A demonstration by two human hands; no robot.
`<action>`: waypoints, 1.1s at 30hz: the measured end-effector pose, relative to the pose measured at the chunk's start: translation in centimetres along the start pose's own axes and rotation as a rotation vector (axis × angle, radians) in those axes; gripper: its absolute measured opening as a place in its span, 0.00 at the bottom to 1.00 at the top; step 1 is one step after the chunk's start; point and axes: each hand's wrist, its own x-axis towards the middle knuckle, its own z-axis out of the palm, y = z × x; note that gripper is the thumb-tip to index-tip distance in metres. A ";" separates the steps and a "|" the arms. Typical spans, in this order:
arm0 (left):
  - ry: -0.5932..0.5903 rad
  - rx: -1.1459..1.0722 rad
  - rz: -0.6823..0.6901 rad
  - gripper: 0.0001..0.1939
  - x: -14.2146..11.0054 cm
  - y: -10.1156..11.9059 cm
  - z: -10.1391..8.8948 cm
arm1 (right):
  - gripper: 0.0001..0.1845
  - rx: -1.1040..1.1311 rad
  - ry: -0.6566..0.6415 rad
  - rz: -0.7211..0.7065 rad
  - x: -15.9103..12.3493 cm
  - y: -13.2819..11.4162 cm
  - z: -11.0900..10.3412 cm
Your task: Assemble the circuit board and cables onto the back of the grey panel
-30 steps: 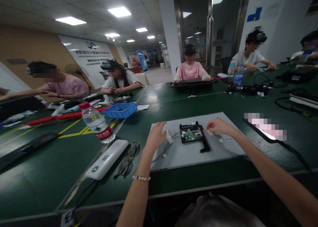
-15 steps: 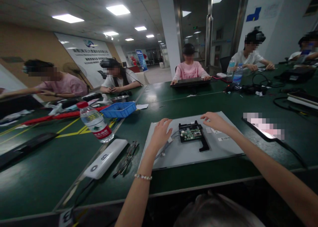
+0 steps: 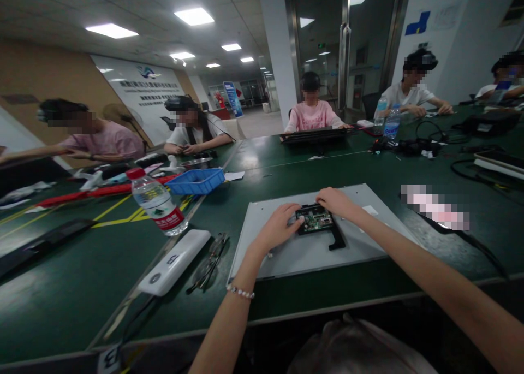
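Observation:
A grey flat panel [image 3: 282, 262] lies on the green table in front of me. On it rests a black plastic frame [image 3: 337, 237] around a green circuit board [image 3: 318, 219]. My left hand [image 3: 280, 225] grips the frame's left edge, thumb and fingers closed on it by the board. At the far right corner of the frame, my right hand [image 3: 336, 202] has its bent fingers closed on the edge; its fingertips are partly hidden.
Left of the panel lie eyeglasses [image 3: 209, 262], a white power bank [image 3: 176, 262] and a water bottle [image 3: 158, 202]. Behind them sits a blue tray [image 3: 196, 182]. A phone with a cable [image 3: 436, 210] lies to the right. Several people sit around the table.
Both hands have moved inward, from hovering beside the black frame to gripping its left edge and far right corner. The frame and panel look unmoved.

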 end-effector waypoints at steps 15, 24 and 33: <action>-0.144 -0.075 0.035 0.20 0.1 0.8 0.5 | 0.15 0.114 0.036 -0.070 1.1 -3.6 0.5; -0.142 -0.076 0.038 0.20 0.0 0.8 0.5 | 0.15 0.213 0.029 -0.097 1.0 -1.7 0.0; -0.141 -0.088 0.042 0.20 0.0 1.0 0.5 | 0.19 0.291 -0.044 0.120 -4.3 5.3 -1.8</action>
